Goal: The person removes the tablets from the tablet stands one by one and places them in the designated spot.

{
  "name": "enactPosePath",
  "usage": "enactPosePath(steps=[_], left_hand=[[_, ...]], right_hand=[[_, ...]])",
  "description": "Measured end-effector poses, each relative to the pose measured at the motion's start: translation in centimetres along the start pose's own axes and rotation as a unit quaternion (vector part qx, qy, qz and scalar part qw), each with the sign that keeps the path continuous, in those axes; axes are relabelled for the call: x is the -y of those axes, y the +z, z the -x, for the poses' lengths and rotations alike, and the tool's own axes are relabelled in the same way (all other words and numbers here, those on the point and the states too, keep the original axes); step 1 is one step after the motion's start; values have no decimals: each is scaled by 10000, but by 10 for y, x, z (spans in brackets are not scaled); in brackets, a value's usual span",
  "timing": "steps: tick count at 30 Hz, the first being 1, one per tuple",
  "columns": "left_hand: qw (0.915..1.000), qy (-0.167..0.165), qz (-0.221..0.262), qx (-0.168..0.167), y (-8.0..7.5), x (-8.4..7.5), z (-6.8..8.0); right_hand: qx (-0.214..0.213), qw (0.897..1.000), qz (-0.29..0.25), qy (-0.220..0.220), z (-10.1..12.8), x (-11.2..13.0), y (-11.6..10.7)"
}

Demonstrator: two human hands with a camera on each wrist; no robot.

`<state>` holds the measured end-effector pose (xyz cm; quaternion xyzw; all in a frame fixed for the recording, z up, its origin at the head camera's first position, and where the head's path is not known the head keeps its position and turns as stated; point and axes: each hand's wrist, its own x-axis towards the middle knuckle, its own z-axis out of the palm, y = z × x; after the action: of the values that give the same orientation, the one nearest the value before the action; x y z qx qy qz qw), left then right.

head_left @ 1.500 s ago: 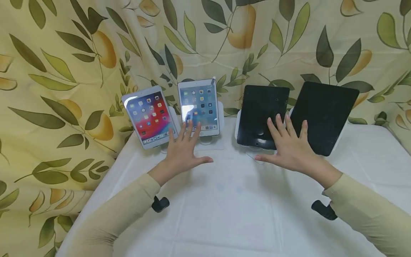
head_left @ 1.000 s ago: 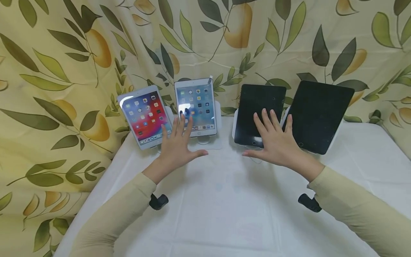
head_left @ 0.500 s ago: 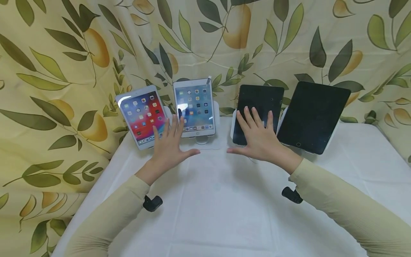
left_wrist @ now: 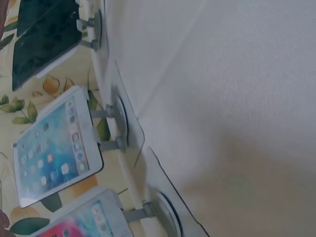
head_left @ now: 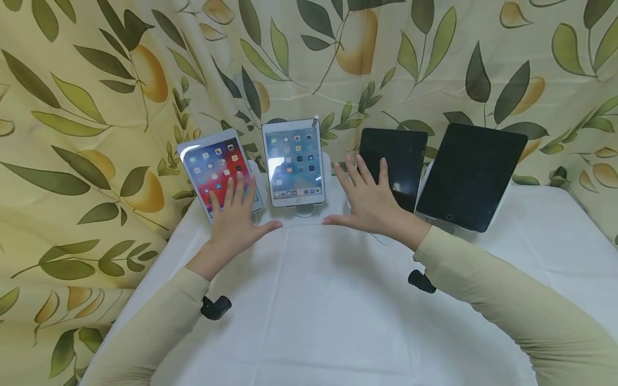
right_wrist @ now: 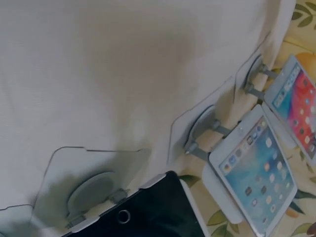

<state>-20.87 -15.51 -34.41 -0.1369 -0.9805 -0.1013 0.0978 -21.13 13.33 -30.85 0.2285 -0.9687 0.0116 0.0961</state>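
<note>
We have our left grip (head_left: 232, 220) spread apart and empty before the red-screened white iPad (head_left: 215, 162) and our right grip (head_left: 373, 203) likewise before the smaller black tablet (head_left: 399, 161), both propped on stands (right_wrist: 91, 192) on the bench (head_left: 333, 305), so we should move smoothly and jolt neither

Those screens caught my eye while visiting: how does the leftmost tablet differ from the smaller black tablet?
The leftmost tablet has a white frame; the smaller black tablet, a black one. The leftmost tablet's screen shows app icons; the smaller black tablet's is dark. In the head view, the left hand partly hides the leftmost tablet; the right hand, the smaller black tablet. Both sit on stands.
</note>
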Motion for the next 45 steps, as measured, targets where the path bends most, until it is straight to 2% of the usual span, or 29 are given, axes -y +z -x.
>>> enactPosePath(steps=[8,16,20,24,29,33,40,45], left_hand=[[9988,-232,203,-384,-4,19,9],[9966,-588,332,-469,-14,42,13],[9942,-733,522,-584,-19,51,14],[9893,-953,850,-709,-21,56,12],[9805,-1269,1192,-906,-16,60,11],[9746,-1383,1385,-1085,-11,63,8],[9617,-1651,1802,-1241,-8,71,0],[9539,-1811,1953,-1381,-7,80,2]], right_hand=[[-134,9995,-41,-267,-17,18,-2],[-71,9993,-97,-340,-36,33,-9],[-32,9986,-347,-403,-48,42,-9],[29,9976,-536,-431,-59,50,-7],[175,9970,-625,-416,-74,59,-2],[264,9965,-693,-376,-85,65,3],[65,9957,-911,-132,-109,74,7],[-133,9933,-1140,-153,-127,88,12]])
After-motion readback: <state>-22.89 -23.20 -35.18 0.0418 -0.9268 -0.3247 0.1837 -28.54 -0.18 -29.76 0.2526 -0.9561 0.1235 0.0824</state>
